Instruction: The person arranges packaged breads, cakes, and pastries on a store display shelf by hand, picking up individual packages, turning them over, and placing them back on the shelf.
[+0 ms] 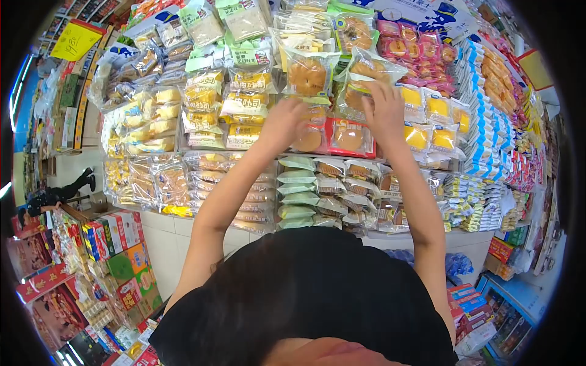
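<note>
Left to right, as I view it. Yellow-wrapped packets (247, 105) lie left of the landmark, the red-edged packet (351, 137). Left hand (285, 125): just left of the landmark, fingers bent toward the packs; its grasp is hidden, so I cannot tell whether it holds anything. Left bread bag (307, 76): above and left of the landmark, clear film round a browned bun. Right bread bag (371, 68): directly above the landmark. Right hand (386, 110): above and right of the landmark, fingers loosely parted against that bag; I cannot tell whether they pinch it. I judge both bags light and soft, their film slippery, the buns easily dented. I would support the bun's sides with broad, gentle finger pads, or take the flared film edge, without squeezing the crumb.
</note>
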A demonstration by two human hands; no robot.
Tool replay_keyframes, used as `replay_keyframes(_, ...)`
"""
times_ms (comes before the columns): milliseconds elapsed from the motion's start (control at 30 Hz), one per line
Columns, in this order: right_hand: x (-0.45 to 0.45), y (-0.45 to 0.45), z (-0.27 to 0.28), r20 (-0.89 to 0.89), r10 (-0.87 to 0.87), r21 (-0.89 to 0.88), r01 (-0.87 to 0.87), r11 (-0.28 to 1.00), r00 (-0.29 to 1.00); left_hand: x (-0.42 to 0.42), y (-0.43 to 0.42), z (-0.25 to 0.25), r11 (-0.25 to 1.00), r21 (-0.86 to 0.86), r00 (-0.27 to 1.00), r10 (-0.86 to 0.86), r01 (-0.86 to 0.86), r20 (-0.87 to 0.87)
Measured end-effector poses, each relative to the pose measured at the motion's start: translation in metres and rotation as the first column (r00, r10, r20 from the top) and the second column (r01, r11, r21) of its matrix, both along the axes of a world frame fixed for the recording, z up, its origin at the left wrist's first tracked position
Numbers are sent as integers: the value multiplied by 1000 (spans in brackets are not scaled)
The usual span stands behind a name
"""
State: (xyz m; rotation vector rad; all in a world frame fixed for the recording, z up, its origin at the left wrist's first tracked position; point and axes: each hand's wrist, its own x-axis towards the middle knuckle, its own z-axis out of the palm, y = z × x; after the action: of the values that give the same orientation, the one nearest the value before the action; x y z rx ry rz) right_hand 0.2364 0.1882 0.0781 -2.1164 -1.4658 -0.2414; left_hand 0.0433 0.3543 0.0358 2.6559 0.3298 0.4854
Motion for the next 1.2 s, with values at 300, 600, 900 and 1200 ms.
replay_keyframes(300, -5, -10, -5, 171, -181, -192, 212, 958, 969, 60, 44, 29, 947, 281, 960, 77, -155, 270)
replay_keyframes(600, -21, -31, -18, 345, -131, -189, 205, 960, 929, 44, 23, 39, 936, 338, 991, 65, -100, 116)
replay_keyframes(900, -13, -35, -18, 168, -24, -316, 77, 945, 985, 6, 5, 23, 946, 326, 996, -23, -6, 85)
replay_keyframes(1200, -5, -40, -13, 282, 15, -216, 48, 975, 959, -24, 9, 14, 993, 107, 963, 18, -48, 268)
